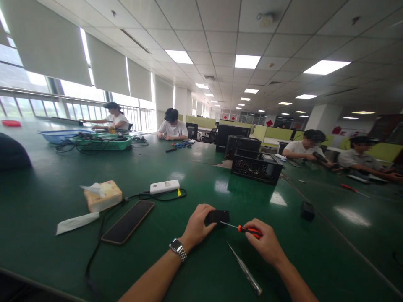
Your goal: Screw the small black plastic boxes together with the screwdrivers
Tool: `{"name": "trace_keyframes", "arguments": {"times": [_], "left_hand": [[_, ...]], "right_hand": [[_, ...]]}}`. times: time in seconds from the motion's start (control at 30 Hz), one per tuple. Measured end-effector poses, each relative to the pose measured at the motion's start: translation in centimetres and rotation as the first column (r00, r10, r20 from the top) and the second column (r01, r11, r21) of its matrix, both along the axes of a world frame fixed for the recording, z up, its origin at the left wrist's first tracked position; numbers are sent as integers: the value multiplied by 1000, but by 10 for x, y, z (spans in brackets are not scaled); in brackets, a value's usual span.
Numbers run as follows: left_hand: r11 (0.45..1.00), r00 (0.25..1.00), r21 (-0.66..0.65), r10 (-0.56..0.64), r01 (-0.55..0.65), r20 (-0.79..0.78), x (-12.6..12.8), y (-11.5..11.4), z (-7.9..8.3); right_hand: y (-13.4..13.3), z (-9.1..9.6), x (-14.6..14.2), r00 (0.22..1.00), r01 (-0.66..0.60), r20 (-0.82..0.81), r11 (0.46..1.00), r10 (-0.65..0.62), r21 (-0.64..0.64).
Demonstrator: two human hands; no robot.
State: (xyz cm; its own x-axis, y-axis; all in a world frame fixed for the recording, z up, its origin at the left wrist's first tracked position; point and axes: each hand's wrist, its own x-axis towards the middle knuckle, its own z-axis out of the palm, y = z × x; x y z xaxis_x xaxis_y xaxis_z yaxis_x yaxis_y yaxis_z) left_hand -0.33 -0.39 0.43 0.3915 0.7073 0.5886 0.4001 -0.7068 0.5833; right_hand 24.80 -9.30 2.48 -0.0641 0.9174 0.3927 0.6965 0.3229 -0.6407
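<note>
Green table (195, 167): right side cut off by the frame. Black computer cases (256, 167): 1 o'clock from the black block (221, 216), rear ones partly hidden by the foremost. Your left hand (199, 224): gripping the block's 9 o'clock end, covering it. Your right hand (261, 237): at 4 o'clock, closed round the orange-and-black screwdriver (244, 229). Phone (129, 222): 9 o'clock. Slim tool (245, 270): lying at 5 o'clock. Orange-and-black screwdriver: tip at the block; seating unclear. Black block: your 12 o'clock, surface too dark to read.
</note>
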Motion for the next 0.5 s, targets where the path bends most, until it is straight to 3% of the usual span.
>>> {"name": "trace_keyframes", "arguments": {"times": [0.37, 0.5], "left_hand": [[997, 996, 68, -18, 24, -83, 1, -3, 4], [993, 987, 108, -31, 48, -155, 5, -8, 7]], "right_hand": [[-4, 4, 1, 995, -45, 93, 996, 38, 82], [-9, 6, -3, 979, 46, 187, 984, -78, 170]]}}
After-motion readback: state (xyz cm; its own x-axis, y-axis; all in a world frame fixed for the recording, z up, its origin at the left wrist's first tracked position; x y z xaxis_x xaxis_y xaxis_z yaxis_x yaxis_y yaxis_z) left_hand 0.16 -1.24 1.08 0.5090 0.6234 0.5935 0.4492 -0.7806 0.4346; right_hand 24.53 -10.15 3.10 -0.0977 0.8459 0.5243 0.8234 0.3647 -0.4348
